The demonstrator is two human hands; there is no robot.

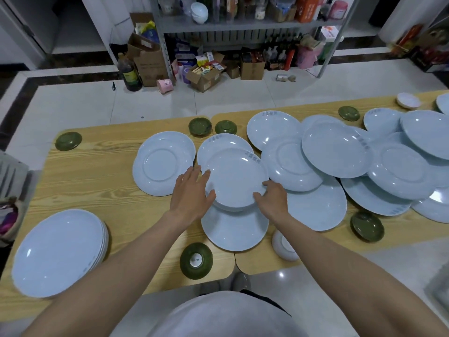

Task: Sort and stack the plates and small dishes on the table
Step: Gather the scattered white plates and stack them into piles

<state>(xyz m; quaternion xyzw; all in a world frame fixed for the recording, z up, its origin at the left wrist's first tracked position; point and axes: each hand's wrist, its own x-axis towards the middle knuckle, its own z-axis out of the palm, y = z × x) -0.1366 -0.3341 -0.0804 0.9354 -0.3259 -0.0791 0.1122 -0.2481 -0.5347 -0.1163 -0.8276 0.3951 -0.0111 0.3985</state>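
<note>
Right hand (pixel 272 199) has a narrow grip: thumb and curled fingers pinch the near-right rim of the top plate (pixel 237 178). Left hand (pixel 192 193) isn't really clamping anything. Its grip is wide, with the fingers straight and spread along the plate's left rim and the thumb lying on the edge.

That plate is pale blue, face up, in the middle of the desk (pixel 97 190). It sits over a couple more pale blue ones: a rear plate (pixel 223 143) peeks out behind it, and a front plate (pixel 234 229) sticks out toward the near edge. Can't tell if the top one is actually lifted clear or just resting.

Just to the left is an upside-down plate (pixel 164 164) lying on another. To the right there's a messy pile of plates (pixel 340 152), all overlapping, some face up and some face down. At the near left corner is a tidy stack of plates (pixel 58 251).

Green small dishes are scattered around the outside, including a green dish (pixel 196 260) bottom-up at the near edge. A white small dish (pixel 284 244) sits beside the right forearm.
</note>
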